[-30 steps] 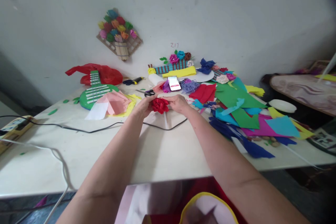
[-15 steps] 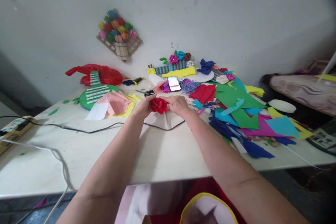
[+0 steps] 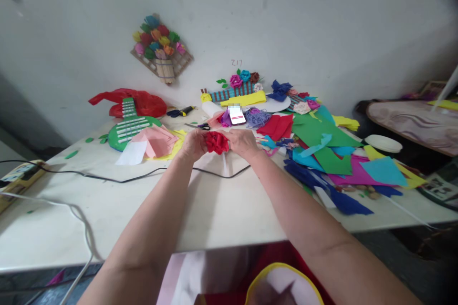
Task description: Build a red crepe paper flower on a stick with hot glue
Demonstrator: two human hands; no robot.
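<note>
- Red, ruffled and flower-shaped, the piece [image 3: 217, 142] sat between the person's two hands, over the pale surface [image 3: 229, 214].
- The left hand [image 3: 195, 145] held its left side, fingers closed in against it; the right hand [image 3: 242, 143] gripped its right side, fingers drawn narrow.
- Handwriting [image 3: 236, 63] on the wall [image 3: 304, 24] read "217" or "Z17".
- A phone [image 3: 236, 116] beyond the piece showed a lit screen, its text illegible.
- Scissors [image 3: 203, 127] lay just past the left hand.
</note>
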